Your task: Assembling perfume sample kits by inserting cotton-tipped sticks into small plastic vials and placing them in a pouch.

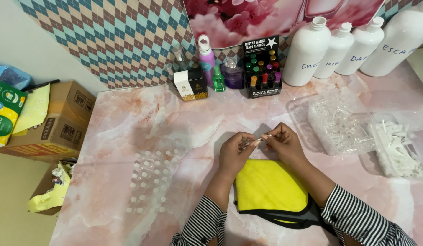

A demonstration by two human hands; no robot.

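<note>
Pinching a small clear glass vial (248,142) between both sets of fingertips, we hold it above the pink marbled tabletop (129,118), just beyond the folded yellow cloth (270,184). Our left hand (234,152) grasps one end, our right hand (284,143) the other. Rows of white-capped clear vials (152,177) stand to the left.

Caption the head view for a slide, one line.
Both hands, left hand and right hand, hold a small clear vial above a yellow cloth.

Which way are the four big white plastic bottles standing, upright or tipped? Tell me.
Tipped: the four big white plastic bottles lean against the wall, necks slanting left.
</note>
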